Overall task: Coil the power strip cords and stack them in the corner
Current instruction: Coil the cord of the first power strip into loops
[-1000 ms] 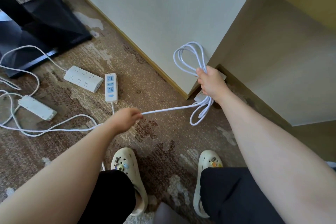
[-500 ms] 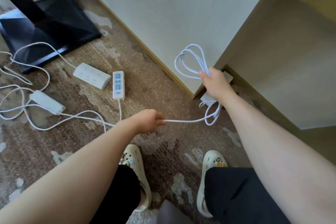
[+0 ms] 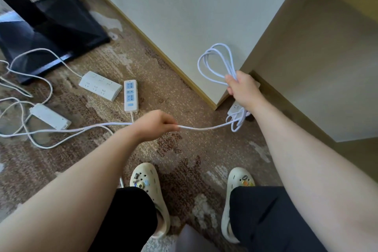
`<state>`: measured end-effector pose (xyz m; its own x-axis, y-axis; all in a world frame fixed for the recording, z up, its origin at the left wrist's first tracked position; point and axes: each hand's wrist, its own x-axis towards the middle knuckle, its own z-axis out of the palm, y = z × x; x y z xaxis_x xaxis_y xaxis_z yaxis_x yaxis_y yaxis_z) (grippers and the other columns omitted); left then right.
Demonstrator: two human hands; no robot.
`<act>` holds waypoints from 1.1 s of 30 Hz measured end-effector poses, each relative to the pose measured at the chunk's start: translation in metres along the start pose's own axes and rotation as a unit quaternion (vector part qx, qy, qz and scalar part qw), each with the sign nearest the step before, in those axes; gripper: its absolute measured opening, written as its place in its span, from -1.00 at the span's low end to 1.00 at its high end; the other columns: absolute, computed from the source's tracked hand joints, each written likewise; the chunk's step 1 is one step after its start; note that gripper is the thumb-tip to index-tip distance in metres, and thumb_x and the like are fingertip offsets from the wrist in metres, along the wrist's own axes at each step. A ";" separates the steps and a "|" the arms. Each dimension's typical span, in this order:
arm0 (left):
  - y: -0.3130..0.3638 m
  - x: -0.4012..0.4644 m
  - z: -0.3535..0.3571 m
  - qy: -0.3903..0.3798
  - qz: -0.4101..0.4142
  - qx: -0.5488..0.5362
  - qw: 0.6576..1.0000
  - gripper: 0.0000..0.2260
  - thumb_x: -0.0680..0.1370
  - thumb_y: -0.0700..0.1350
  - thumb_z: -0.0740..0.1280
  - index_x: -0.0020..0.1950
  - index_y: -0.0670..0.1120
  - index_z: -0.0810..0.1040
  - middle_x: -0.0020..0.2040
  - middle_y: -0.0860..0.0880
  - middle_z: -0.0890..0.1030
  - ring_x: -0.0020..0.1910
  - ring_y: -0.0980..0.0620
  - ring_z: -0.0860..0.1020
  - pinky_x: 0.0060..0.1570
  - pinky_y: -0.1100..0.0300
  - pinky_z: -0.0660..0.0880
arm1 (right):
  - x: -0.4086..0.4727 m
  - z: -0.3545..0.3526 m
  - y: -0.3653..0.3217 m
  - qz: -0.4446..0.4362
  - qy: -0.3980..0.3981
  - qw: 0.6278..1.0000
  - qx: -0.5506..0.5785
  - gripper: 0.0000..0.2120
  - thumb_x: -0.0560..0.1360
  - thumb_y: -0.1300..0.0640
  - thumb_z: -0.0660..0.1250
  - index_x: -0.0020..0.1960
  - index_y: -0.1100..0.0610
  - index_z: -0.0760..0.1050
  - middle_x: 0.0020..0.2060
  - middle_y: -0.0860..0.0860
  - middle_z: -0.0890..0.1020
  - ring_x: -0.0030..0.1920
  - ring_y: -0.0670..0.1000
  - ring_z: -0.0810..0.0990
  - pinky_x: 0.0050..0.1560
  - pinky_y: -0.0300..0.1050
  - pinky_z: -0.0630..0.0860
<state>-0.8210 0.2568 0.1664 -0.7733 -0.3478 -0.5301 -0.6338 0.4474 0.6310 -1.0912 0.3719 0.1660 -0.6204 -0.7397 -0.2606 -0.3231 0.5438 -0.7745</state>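
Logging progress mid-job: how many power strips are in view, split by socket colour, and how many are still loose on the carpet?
White-socket power strips: 3 — two loose on the carpet, one partly hidden under the right hand
Blue-socket power strip: 1, loose on the carpet
Total: 4 strips, 3 loose

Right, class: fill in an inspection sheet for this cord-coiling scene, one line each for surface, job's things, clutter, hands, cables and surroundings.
Surface: patterned brown carpet.
Job's things: coiled cord held up by the wall corner; blue-socket strip, wide white strip and slim white strip lying on the floor.
Clutter: nothing seen.
Hands: right hand grips the coil; left hand pinches the cord's free run.
Cables: loose cords sprawl uncoiled at left.
Surroundings: white wall, black stand base, cream clogs on the person's feet.
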 end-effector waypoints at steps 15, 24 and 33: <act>0.080 0.035 0.028 0.272 -0.021 -0.106 0.956 -0.78 0.54 -0.01 0.36 -0.26 -0.08 0.56 -0.37 0.00 0.60 -0.36 0.03 0.56 -0.34 0.15 0.47 | -0.023 0.035 -0.016 0.052 -0.194 0.973 0.118 -0.72 0.68 -0.04 0.17 0.01 0.16 0.47 -0.36 0.04 0.66 -0.41 0.07 0.63 -0.36 -0.07 0.59; 0.063 0.040 0.017 0.268 -0.029 -0.093 0.959 -0.78 0.54 0.06 0.36 -0.20 -0.06 0.54 -0.32 0.03 0.58 -0.34 0.07 0.51 -0.33 0.16 0.41 | -0.021 0.034 -0.016 0.055 -0.183 0.977 0.093 -0.74 0.68 -0.06 0.14 -0.03 0.09 0.45 -0.48 -0.07 0.42 -0.54 -0.11 0.35 -0.52 -0.22 0.35; -0.004 0.018 -0.025 0.238 -0.116 -0.048 0.963 -0.75 0.60 0.06 0.25 -0.20 0.01 0.60 -0.39 0.01 0.53 -0.49 0.06 0.40 -0.48 0.23 0.28 | -0.008 0.019 -0.002 0.030 -0.094 0.995 -0.005 -0.68 0.67 -0.07 0.15 -0.05 0.15 0.49 -0.34 0.01 0.44 -0.33 0.01 0.41 -0.26 -0.08 0.36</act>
<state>-0.8326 0.2285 0.1687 -0.5173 -0.7775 -0.3577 -0.7708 0.2417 0.5894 -1.0715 0.3690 0.1586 -0.4936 -0.7669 -0.4101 -0.2977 0.5920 -0.7489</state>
